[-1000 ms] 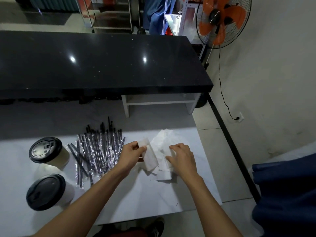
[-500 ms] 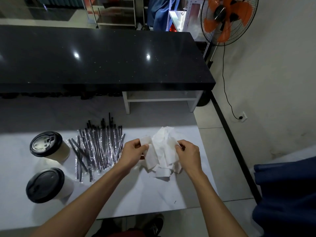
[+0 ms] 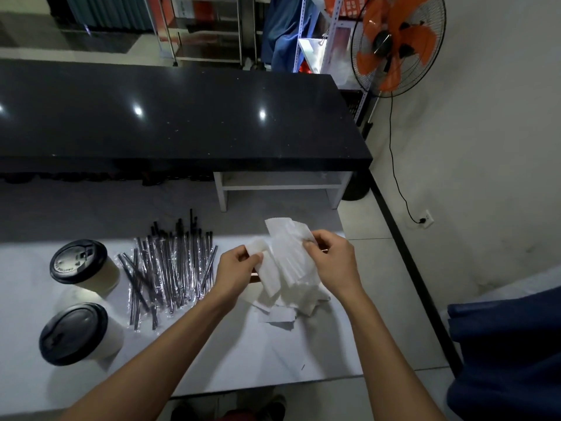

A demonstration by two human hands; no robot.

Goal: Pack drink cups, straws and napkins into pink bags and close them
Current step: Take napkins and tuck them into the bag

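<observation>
- The white table carries everything the task needs here; its left edge is cut off by the frame.
- A black table stands beyond both hands, with two bright light reflections on its glossy top.
- An orange-bladed fan stands far beyond the right hand, by the wall; its cord runs down to a wall socket.
- Dark blue fabric fills the corner to the right of the right forearm, cut off by the frame.
- The napkins lie in a loose white pile between the two hands, some sheets lifted, others flat on the white table beneath.
- The wrapped straws lie side by side, just left of the left hand, black in clear sleeves.
- Two lidded cups sit further left of the straws: the far cup and the near cup, both with black lids.
- Raised lettering runs round the far cup's lid, too small to read.
- The left hand has a closed grip: thumb and fingers pinch a folded napkin at its upper end.
- The right hand also has a closed grip, its fingertips pinching the top edge of the lifted napkins.
- How many sheets each grip takes cannot be told; the white layers blur together.
- Shoes show below the white table's near edge, dim and partly hidden.
</observation>
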